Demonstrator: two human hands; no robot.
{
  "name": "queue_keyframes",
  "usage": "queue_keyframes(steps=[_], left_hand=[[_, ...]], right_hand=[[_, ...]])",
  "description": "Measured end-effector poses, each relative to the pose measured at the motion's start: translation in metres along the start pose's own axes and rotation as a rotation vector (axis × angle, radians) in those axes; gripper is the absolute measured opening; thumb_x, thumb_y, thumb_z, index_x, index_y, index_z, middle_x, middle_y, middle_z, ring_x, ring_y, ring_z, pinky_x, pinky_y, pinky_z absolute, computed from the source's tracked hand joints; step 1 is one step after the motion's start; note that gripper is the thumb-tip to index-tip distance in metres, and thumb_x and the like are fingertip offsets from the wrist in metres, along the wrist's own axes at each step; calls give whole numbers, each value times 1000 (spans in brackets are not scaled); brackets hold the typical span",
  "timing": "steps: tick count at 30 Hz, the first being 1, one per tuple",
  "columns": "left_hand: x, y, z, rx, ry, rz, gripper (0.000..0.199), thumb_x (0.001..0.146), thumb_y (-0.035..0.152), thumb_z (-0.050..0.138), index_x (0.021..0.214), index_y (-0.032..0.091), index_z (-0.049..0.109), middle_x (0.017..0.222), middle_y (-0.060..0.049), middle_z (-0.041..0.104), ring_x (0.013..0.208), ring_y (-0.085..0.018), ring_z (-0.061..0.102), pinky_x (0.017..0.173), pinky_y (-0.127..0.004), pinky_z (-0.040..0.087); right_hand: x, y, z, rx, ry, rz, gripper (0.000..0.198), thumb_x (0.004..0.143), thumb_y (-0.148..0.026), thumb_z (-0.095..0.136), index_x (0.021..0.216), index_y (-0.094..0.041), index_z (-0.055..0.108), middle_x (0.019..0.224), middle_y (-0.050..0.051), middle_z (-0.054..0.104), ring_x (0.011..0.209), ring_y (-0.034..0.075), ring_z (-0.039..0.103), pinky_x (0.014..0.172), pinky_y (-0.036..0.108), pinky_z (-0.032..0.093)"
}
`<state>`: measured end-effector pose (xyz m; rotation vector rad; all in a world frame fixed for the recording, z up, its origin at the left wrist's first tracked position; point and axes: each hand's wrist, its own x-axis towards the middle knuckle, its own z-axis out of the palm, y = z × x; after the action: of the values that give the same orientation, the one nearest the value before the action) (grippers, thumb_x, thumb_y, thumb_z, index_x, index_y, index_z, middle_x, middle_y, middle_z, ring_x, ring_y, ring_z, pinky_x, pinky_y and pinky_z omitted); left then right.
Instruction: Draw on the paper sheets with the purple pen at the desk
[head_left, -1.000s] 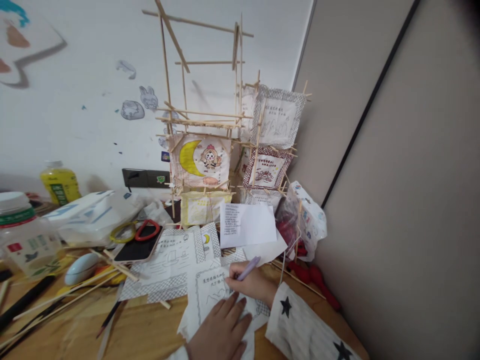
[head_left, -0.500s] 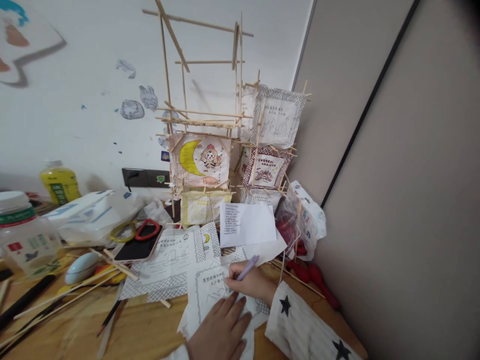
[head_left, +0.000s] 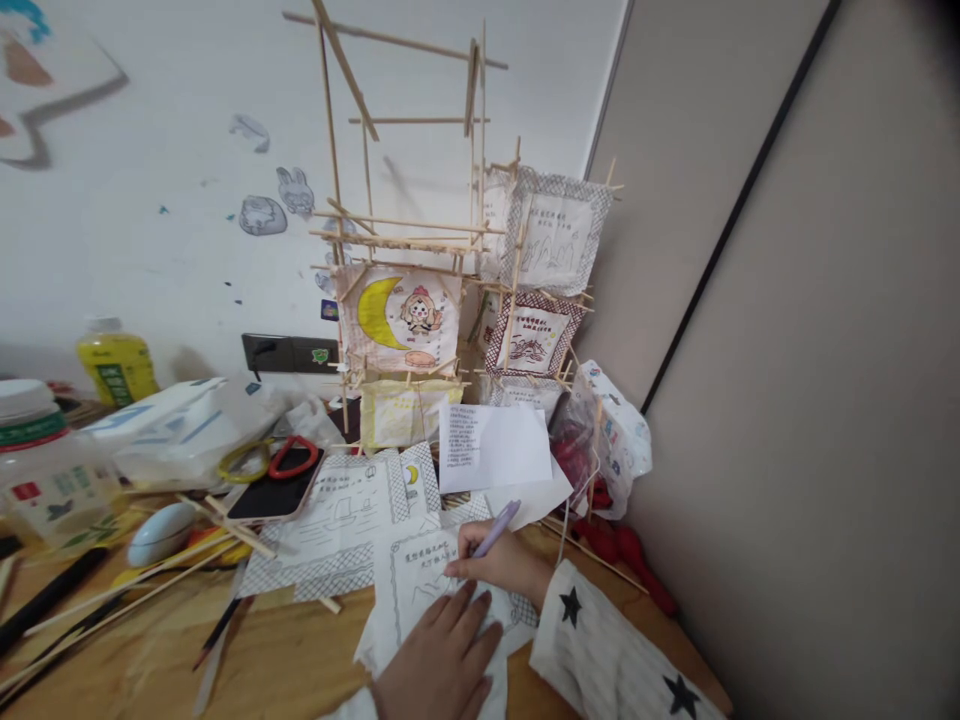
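Observation:
A light purple pen [head_left: 496,530] is pinched in my right hand [head_left: 504,562], its tip hidden behind the fingers over a white paper sheet [head_left: 401,590]. That sheet carries lines of black handwriting, a drawn border and a line drawing. My left hand [head_left: 442,655] lies flat on its lower part, fingers stretched out, just below the right hand. To the left, another drawn sheet [head_left: 337,525] with a crosshatched border shows boats. Behind my right hand, a handwritten note [head_left: 495,450] leans against a wooden stick frame [head_left: 405,245] hung with decorated panels.
A phone [head_left: 274,490] with red-and-yellow-handled scissors [head_left: 292,458] on it lies left of the sheets. Loose sticks [head_left: 172,570], a pale blue oval object [head_left: 160,533], a plastic jar [head_left: 49,480] and a yellow bottle [head_left: 116,360] crowd the left. A plastic bag [head_left: 615,440] stands at right.
My right hand and the pen have shifted very slightly left, near the end of the written line. My left hand stays in place on the sheet. The view has tilted a little.

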<state>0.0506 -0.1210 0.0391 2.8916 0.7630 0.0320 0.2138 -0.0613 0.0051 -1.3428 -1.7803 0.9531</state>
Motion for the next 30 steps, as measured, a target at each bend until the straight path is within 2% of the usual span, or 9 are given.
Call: queue_keyframes(steps=[9,17,24,30], left_hand=[[-1,3,-7,7,-33,-12,50,78,13,55,127,18,50,137,-15,44,126,-36,39,101,-54,36],[0,-3,6,-7,15,10,48,78,14,54,126,19,51,136,-15,46,125,-37,40,100,-55,37],[-2,0,0,8,9,0,49,79,14,53,127,20,50,136,-14,46,125,-34,41,102,-52,36],[0,-3,8,7,36,15,49,77,14,54,125,20,51,136,-14,46,125,-36,41,100,-54,37]], right_hand=[[1,2,2,7,-2,8,30,65,-34,77,58,-17,52,53,-7,48,51,8,40,46,19,28],[1,3,2,51,-13,-6,31,64,-34,77,58,-16,52,53,-7,48,51,8,40,46,19,28],[-2,-8,-1,43,-48,-13,33,65,-36,77,58,-17,51,55,-6,50,53,9,44,47,20,30],[-1,-6,0,34,-32,3,31,64,-32,77,58,-17,51,53,-7,48,52,9,41,47,20,29]])
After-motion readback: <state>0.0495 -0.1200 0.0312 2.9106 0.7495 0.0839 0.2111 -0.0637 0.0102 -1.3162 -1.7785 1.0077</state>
